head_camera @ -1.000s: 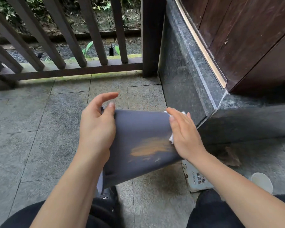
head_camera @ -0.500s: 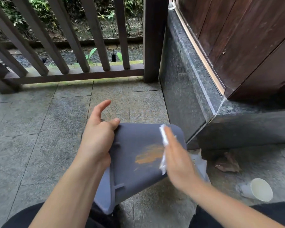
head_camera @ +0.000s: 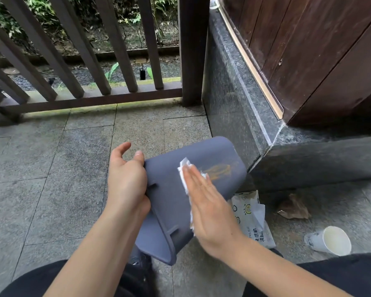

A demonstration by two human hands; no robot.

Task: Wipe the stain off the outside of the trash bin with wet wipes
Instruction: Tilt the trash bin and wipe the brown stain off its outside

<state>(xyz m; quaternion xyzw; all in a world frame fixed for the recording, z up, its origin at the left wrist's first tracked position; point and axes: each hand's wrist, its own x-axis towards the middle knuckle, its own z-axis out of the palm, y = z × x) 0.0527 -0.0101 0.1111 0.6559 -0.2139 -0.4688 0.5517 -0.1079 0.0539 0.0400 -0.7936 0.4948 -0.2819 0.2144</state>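
**Right palm flat on wipe, bin tipped in left grip**

Left hand (head_camera: 126, 181): grips the bin (head_camera: 176, 202) by its left edge. Thumb lies on the outer wall, index finger lifted free and slightly curled, the other fingers hidden behind the wall. Forearm comes up from lower left.

Right hand (head_camera: 208, 209): fingers straight and together, palm down, pressing the wipe (head_camera: 185, 174) flat against the bin's outer wall. It holds nothing by curling; the wipe is pinned under palm and fingers, white edges showing beyond the fingertips and along the hand's left side.

Bin: grey, tipped on its side between the two hands, rim toward the person, base away. Stain (head_camera: 220, 170), orange-brown, sits just past the right fingertips, toward the base; the wipe's upper edge touches its near end.

Versus half a second ago: the right hand was edge-on with the wipe upright at the stain's right side; it now lies flat and left of the stain. The stain looks thinner and streaked. Left grip unchanged.

Right of the pressing hand, on the floor (head_camera: 51, 189): wipe pack (head_camera: 251, 219), partly behind the bin, a dry leaf (head_camera: 293, 209), a paper cup (head_camera: 330, 241) on its side.
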